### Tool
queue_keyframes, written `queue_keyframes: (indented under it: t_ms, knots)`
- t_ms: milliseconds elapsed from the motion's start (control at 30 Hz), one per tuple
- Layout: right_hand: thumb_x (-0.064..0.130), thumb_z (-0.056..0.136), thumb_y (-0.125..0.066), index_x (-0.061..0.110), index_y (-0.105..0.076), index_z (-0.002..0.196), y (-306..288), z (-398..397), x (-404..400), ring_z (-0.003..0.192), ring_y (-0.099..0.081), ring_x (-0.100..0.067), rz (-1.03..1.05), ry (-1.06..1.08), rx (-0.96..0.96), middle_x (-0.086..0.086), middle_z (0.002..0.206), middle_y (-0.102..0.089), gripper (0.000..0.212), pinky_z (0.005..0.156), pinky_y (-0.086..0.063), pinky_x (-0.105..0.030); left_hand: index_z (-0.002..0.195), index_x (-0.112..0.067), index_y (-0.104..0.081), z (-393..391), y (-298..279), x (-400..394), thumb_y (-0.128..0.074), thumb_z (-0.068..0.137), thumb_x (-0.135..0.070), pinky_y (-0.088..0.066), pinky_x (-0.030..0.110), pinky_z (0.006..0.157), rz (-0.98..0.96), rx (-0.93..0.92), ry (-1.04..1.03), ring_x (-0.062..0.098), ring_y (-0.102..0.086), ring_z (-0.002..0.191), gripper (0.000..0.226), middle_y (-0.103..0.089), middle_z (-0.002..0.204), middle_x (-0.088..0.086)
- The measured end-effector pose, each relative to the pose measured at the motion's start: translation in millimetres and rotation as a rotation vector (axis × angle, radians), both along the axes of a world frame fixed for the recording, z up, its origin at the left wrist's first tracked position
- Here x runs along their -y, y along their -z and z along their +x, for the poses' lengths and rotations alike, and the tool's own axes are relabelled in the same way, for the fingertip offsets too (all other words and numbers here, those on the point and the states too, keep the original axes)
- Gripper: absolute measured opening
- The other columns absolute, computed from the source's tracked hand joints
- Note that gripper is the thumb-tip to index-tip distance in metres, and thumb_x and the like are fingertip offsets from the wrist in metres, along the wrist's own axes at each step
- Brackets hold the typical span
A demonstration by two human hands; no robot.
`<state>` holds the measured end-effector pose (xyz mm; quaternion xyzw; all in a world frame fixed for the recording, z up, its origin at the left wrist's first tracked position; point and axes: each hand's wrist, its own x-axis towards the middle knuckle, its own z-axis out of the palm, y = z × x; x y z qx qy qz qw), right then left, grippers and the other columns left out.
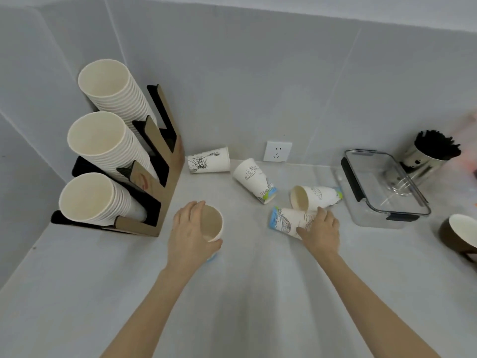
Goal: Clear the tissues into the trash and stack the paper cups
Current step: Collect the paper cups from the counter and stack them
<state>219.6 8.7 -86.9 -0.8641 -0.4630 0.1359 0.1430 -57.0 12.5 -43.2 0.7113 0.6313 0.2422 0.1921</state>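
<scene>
My left hand (189, 231) is wrapped around an upright paper cup (213, 223) on the grey counter, its mouth open upward. My right hand (320, 228) lies over a printed paper cup (286, 220) on its side, fingers closing on it. Another cup (313, 197) lies just behind it with its mouth toward me. Two more printed cups lie near the wall: one (255, 180) tipped at an angle, one (209, 160) on its side. No tissues or trash bin are in view.
A cardboard holder (167, 182) at the left carries three slanted stacks of plain cups (100, 140). A clear lidded container (382, 184), a metal pot of black sticks (428, 153) and a brown cup (459, 235) stand at the right. A wall socket (277, 151) sits behind.
</scene>
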Motion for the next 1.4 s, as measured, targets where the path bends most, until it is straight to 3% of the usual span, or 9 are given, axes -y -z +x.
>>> queue_keyframes:
  t_ms: [200,367,500,733,867,1000,1167,1267,1400]
  knots:
    - [0.013,0.088,-0.051,0.006,-0.029,0.134,3,-9,8,0.110,-0.053,-0.042,0.293,0.284,-0.417,-0.028,0.122,-0.055,0.051,0.090,-0.043,-0.046,0.133,-0.013,-0.035,-9,11,3,-0.087,0.051,-0.023,-0.035,0.025,0.098,0.043,0.179,-0.008,0.025,-0.040,0.124,0.098,-0.034,0.136,0.011]
    - [0.008,0.092,-0.042,0.008,-0.042,0.126,-27,-28,5,0.087,-0.056,-0.034,0.425,0.047,-0.420,-0.017,0.094,-0.061,0.035,0.073,-0.039,-0.032,0.135,-0.014,-0.032,-13,17,10,-0.087,0.052,-0.018,-0.023,0.010,0.091,0.022,0.342,-0.059,0.018,-0.038,0.123,0.100,-0.040,0.136,0.009]
    - [0.009,0.092,-0.044,0.014,-0.041,0.125,-89,-57,0,0.057,-0.047,-0.006,0.593,-0.215,-0.440,0.003,0.060,-0.050,0.033,0.055,-0.038,-0.011,0.139,-0.020,-0.023,-16,16,9,-0.089,0.047,-0.015,-0.030,0.019,0.095,-0.053,0.464,-0.102,0.018,-0.043,0.122,0.114,-0.045,0.134,0.003]
    - [0.014,0.092,-0.050,0.032,-0.058,0.101,-165,-119,11,0.080,-0.058,0.009,0.640,-0.636,-0.558,0.024,0.082,-0.063,0.022,0.068,-0.041,-0.007,0.142,-0.025,-0.013,-24,6,10,-0.089,0.047,-0.016,-0.035,0.023,0.089,-0.136,0.503,-0.060,0.005,-0.043,0.105,0.123,-0.043,0.117,-0.018]
    - [0.016,0.090,-0.050,0.016,-0.064,0.109,-135,-142,17,0.089,-0.057,0.002,0.522,-0.872,-0.365,0.012,0.100,-0.068,0.024,0.083,-0.034,-0.004,0.142,-0.020,-0.013,-24,7,13,-0.088,0.051,-0.011,-0.038,0.026,0.087,-0.190,0.536,-0.084,0.014,-0.050,0.109,0.118,-0.045,0.111,-0.012]
    - [0.026,0.089,-0.041,0.017,-0.066,0.107,-94,-149,13,0.089,-0.055,-0.016,0.355,-1.062,-0.205,-0.006,0.091,-0.072,0.032,0.099,-0.034,-0.027,0.135,-0.017,-0.026,-26,18,13,-0.087,0.048,-0.009,-0.047,0.032,0.085,-0.191,0.536,-0.098,0.025,-0.058,0.109,0.106,-0.056,0.109,-0.005]
    - [0.009,0.090,-0.048,0.016,-0.067,0.105,-64,-149,7,0.094,-0.058,-0.028,0.259,-1.094,-0.192,-0.008,0.094,-0.073,0.026,0.093,-0.046,-0.041,0.134,-0.022,-0.027,-20,17,5,-0.087,0.052,-0.013,-0.041,0.024,0.080,-0.195,0.576,-0.086,0.018,-0.056,0.098,0.102,-0.055,0.106,-0.007]
    - [0.009,0.090,-0.051,0.014,-0.068,0.105,-69,-143,-3,0.100,-0.059,-0.018,0.219,-1.035,-0.337,-0.006,0.104,-0.072,0.023,0.104,-0.036,-0.028,0.137,-0.025,-0.022,-16,14,-4,-0.085,0.054,-0.012,-0.041,0.023,0.081,-0.205,0.585,-0.062,0.015,-0.054,0.096,0.105,-0.054,0.106,-0.007]
    - [0.009,0.088,-0.054,0.015,-0.068,0.102,-87,-124,-33,0.093,-0.056,0.009,0.336,-0.727,-0.507,-0.001,0.106,-0.069,0.021,0.084,-0.039,-0.008,0.137,-0.029,-0.018,-5,7,-25,-0.083,0.054,-0.007,-0.040,0.025,0.084,-0.202,0.595,-0.059,0.016,-0.053,0.100,0.108,-0.053,0.110,-0.006]
